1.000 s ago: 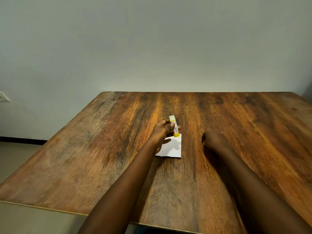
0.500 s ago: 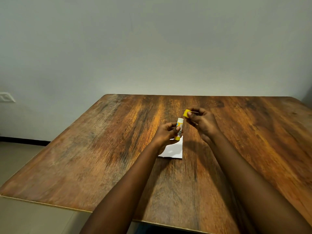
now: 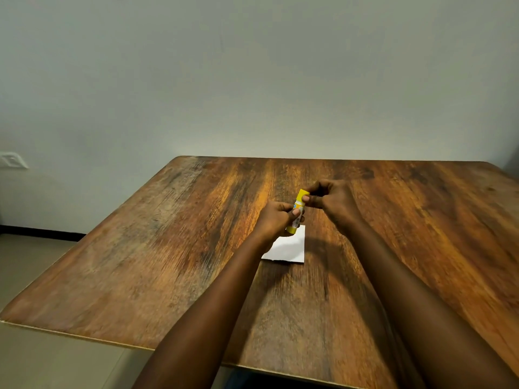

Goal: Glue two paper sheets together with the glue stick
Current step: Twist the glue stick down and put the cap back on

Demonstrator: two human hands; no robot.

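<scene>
Glue stick [image 3: 299,204] in left hand [image 3: 276,220], right hand [image 3: 334,202] on its cap [image 3: 302,194]

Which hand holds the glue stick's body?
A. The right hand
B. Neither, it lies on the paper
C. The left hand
C: the left hand grips the glue stick by its body, above the paper, while the right hand only pinches the yellow cap at its top.

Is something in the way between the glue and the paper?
Yes: the yellow cap, pinched by the right hand, sits at the top of the glue stick. The left hand holds the stick above the paper; nothing else lies between.
</scene>
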